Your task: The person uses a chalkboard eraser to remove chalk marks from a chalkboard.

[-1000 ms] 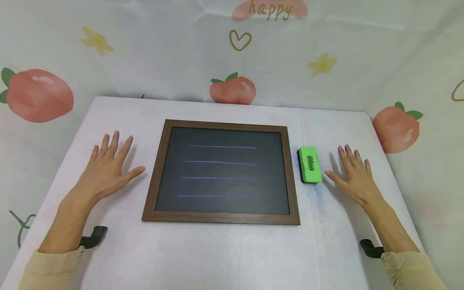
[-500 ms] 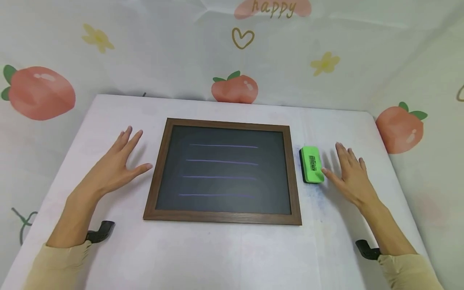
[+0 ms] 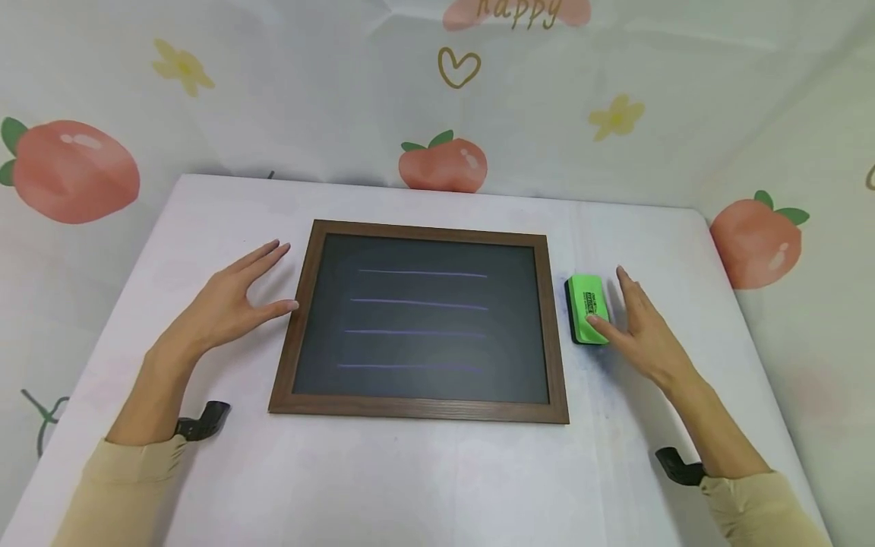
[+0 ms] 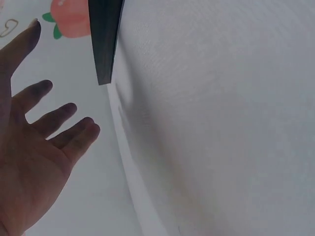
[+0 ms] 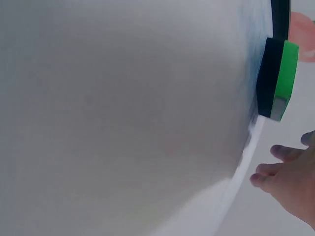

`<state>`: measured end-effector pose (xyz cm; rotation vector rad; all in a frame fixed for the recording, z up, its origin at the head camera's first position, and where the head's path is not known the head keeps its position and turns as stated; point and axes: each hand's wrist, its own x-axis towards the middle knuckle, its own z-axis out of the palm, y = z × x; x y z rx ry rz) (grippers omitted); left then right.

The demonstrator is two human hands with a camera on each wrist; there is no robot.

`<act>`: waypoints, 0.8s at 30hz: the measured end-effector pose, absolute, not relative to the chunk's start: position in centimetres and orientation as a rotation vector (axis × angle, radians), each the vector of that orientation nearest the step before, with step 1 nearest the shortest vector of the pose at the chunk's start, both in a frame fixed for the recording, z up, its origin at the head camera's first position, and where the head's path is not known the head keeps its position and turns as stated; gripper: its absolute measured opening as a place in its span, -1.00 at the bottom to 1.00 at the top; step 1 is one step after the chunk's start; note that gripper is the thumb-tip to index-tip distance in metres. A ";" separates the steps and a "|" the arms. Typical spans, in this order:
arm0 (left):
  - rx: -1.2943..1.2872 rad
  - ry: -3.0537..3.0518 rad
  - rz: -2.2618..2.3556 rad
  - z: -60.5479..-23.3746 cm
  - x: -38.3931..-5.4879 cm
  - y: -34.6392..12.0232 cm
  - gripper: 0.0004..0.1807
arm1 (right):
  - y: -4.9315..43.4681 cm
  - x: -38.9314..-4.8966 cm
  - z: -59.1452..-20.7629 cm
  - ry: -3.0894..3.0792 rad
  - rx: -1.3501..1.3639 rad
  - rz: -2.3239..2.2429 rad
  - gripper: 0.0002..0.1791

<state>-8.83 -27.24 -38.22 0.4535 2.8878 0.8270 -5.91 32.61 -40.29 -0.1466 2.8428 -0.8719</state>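
Observation:
A small blackboard [image 3: 424,349] in a brown wooden frame lies flat on the white table, with several pale purple lines drawn across it. To its right is a green eraser [image 3: 585,296] with a black underside. My left hand [image 3: 229,308] hovers at the board's left edge, fingers extended and thumb apart, holding nothing. In the left wrist view its palm [image 4: 34,167] faces the camera near the frame's dark edge [image 4: 105,44]. Beside the eraser [image 5: 279,78] is my right hand [image 3: 645,334], fingers spread; its thumb overlaps the eraser in the head view, contact uncertain.
Blue smudges [image 3: 601,372] mark the table [image 3: 437,486] below the eraser. Behind the table hangs a pale backdrop [image 3: 307,99] printed with peaches and flowers. Black camera mounts [image 3: 205,422] stick out from both wrists.
Both hands have moved inward: the left toward the board's left edge, its palm turning inward, and the right toward the eraser. Board and eraser stay put on the table.

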 end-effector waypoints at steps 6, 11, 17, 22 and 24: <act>0.370 2.785 0.927 -38.3 -9.6 -27.0 -0.06 | 31.6 -5.9 -40.2 2.830 -0.113 -0.900 0.03; 0.325 2.706 1.011 -38.4 -10.1 -27.0 -0.08 | 30.8 -6.1 -40.4 2.808 -0.091 -0.955 0.08; 0.289 2.601 1.076 -38.6 -10.5 -27.0 -0.13 | 30.3 -6.2 -40.7 2.801 -0.087 -0.986 0.07; 0.313 2.546 1.108 -38.9 -10.9 -26.9 -0.17 | 29.7 -6.2 -40.7 2.807 -0.104 -0.962 0.06; 0.328 2.532 1.123 -38.9 -10.9 -26.8 -0.18 | 29.3 -6.2 -40.7 2.810 -0.100 -0.939 0.07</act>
